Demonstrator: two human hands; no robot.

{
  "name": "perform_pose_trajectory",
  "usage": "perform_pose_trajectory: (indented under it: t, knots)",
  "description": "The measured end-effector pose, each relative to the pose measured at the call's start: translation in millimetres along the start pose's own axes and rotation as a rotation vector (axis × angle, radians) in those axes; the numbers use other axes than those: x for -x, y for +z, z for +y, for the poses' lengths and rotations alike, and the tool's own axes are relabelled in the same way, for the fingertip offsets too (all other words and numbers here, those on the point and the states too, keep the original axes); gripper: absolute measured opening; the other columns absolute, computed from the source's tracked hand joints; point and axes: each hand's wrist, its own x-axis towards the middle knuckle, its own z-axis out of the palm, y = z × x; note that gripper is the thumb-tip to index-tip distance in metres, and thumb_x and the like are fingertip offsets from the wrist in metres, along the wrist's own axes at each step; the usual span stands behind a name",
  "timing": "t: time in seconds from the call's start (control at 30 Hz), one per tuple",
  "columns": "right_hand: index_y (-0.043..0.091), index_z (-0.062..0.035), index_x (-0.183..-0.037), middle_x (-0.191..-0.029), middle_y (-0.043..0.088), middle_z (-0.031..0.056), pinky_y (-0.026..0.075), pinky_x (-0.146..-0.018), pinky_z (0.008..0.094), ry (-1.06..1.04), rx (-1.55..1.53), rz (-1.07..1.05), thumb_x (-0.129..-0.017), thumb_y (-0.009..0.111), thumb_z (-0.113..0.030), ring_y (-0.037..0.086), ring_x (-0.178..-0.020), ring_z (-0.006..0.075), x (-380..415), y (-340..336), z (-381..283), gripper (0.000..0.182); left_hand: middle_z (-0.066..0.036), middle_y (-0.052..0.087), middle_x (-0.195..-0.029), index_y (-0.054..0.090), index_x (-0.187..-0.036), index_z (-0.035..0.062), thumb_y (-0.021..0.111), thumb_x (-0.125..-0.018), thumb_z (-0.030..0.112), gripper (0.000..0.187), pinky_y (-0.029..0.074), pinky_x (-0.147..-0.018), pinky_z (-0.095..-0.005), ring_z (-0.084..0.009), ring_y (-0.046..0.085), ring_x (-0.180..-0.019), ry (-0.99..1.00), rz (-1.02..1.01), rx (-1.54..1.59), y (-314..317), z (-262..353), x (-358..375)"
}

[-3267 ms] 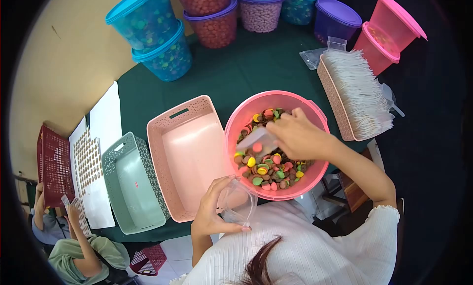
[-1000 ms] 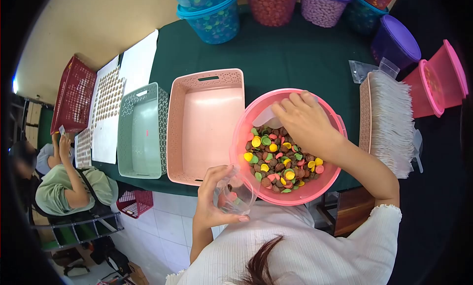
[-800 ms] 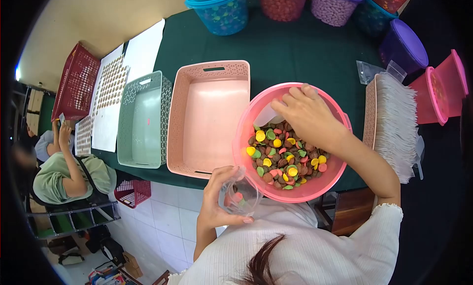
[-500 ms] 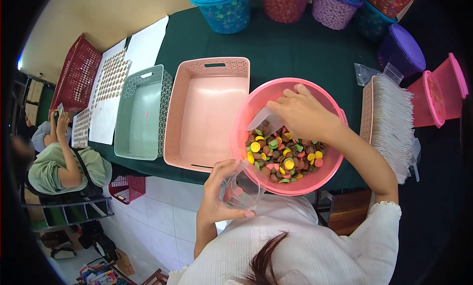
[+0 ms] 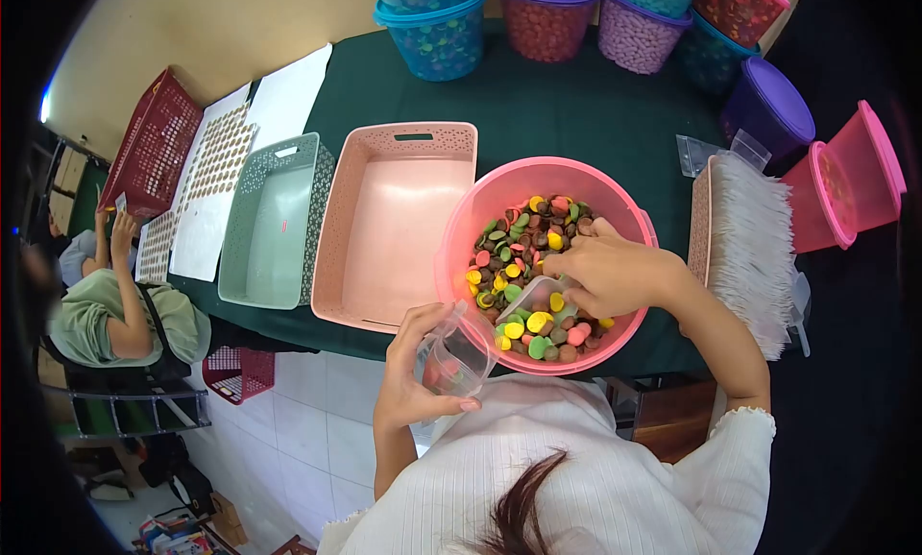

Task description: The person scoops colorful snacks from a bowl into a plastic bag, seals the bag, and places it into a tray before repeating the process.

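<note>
A round pink tub (image 5: 642,310) in front of me holds many button-shaped candies (image 5: 519,230) in brown, yellow, green and pink. Inside it, my right hand (image 5: 615,267) grips a clear plastic scoop (image 5: 534,296), which lies low among the candies near the front wall with several pieces in it. My left hand (image 5: 408,373) is wrapped around a clear plastic cup (image 5: 461,349), tilted with its mouth right at the tub's front-left rim. A little red and green shows through the bottom of the cup.
Left of the tub stand a pink basket (image 5: 394,238) and a green basket (image 5: 264,238). Lidded tubs (image 5: 437,41) line the back. A basket of thin white plastic bags (image 5: 744,248) stands at right. Another person (image 5: 125,315) sits at far left beside a dark red basket (image 5: 154,142).
My right hand has moved down and toward me, bringing the scoop from the tub's back-left side into the candies near the front. My left hand still holds the cup near the rim.
</note>
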Motion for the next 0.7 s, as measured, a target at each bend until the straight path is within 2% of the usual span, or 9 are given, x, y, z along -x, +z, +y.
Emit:
perform_pose_trajectory:
  t: [0.1,0.13,0.33,0.37,0.43,0.5,0.57,0.6,0.7]
  knots:
    - [0.053,-0.0054,-0.096,-0.062,0.056,0.0122,0.029,-0.081,0.0443,0.058,-0.092,-0.066,-0.076,0.051,-0.019,0.055,-0.072,0.0281,-2,8,7,0.024,-0.015,0.049,-0.110,0.048,-0.117,0.0004,0.085,-0.036,0.036,0.096,0.039,-0.087,-0.0343,-0.0258,0.050,-0.102,0.002,-0.009,0.006,0,3,-2]
    - [0.054,-0.0032,-0.088,-0.063,0.057,0.0154,0.034,-0.078,0.0466,0.085,-0.105,-0.059,-0.080,0.045,-0.021,0.056,-0.071,0.0306,-2,7,5,0.021,-0.015,0.049,-0.110,0.048,-0.117,0.0004,0.085,-0.036,0.036,0.096,0.039,-0.087,-0.0343,-0.0258,0.050,-0.102,0.011,-0.011,0.005,0,4,-2]
    - [0.057,0.0005,-0.074,-0.064,0.057,0.0186,0.045,-0.064,0.0436,0.137,-0.092,0.162,-0.080,0.043,-0.020,0.057,-0.062,0.0338,3,-7,9,0.026,-0.013,0.049,-0.106,0.049,-0.116,0.0000,0.085,-0.035,0.034,0.095,0.040,-0.085,-0.0336,-0.0236,0.051,-0.098,-0.008,0.018,-0.002,1,11,-5]
    - [0.057,0.0005,-0.074,-0.064,0.057,0.0186,0.045,-0.064,0.0436,0.135,-0.087,0.163,-0.080,0.043,-0.020,0.057,-0.062,0.0338,7,-13,7,0.026,-0.014,0.048,-0.109,0.048,-0.115,-0.0018,0.085,-0.035,0.036,0.096,0.038,-0.087,-0.0343,-0.0240,0.049,-0.101,-0.007,0.013,-0.023,1,14,-6]
    - [0.057,-0.0007,-0.071,-0.062,0.057,0.0170,0.044,-0.063,0.0443,0.152,-0.060,0.330,-0.080,0.044,-0.021,0.057,-0.061,0.0332,18,-25,3,0.025,-0.014,0.048,-0.111,0.048,-0.115,-0.0036,0.085,-0.035,0.039,0.098,0.035,-0.090,-0.0350,-0.0245,0.047,-0.105,-0.011,0.012,-0.046,1,22,-9]
    - [0.057,-0.0013,-0.070,-0.061,0.056,0.0171,0.044,-0.061,0.0441,0.169,-0.038,0.348,-0.079,0.044,-0.020,0.057,-0.060,0.0326,28,-36,2,0.025,-0.014,0.051,-0.104,0.050,-0.115,-0.0008,0.086,-0.035,0.029,0.093,0.041,-0.082,-0.0322,-0.0232,0.051,-0.097,0.071,0.074,0.013,4,29,-14]
    - [0.057,-0.0009,-0.070,-0.059,0.055,0.0165,0.043,-0.059,0.0427,0.196,-0.019,0.472,-0.079,0.045,-0.020,0.056,-0.058,0.0318,36,-45,5,0.024,-0.015,0.051,-0.105,0.050,-0.115,-0.0010,0.086,-0.035,0.029,0.093,0.042,-0.082,-0.0322,-0.0237,0.051,-0.097,0.111,0.073,-0.046,1,31,-16]
    - [0.054,-0.0011,-0.066,-0.056,0.052,0.0163,0.040,-0.052,0.0400,0.180,-0.030,0.511,-0.078,0.046,-0.017,0.053,-0.053,0.0322,39,-48,7,0.021,-0.015,0.051,-0.106,0.050,-0.115,-0.0012,0.086,-0.035,0.028,0.093,0.043,-0.082,-0.0322,-0.0242,0.051,-0.098,0.152,0.067,-0.105,-1,31,-17]
    - [0.056,-0.0009,-0.067,-0.056,0.053,0.0159,0.042,-0.056,0.0405,0.237,-0.129,0.451,-0.078,0.045,-0.019,0.054,-0.053,0.0318,49,-64,-5,0.024,-0.016,0.051,-0.108,0.050,-0.115,-0.0010,0.086,-0.036,0.028,0.092,0.044,-0.080,-0.0327,-0.0249,0.052,-0.099,0.159,0.083,-0.172,2,34,-23]
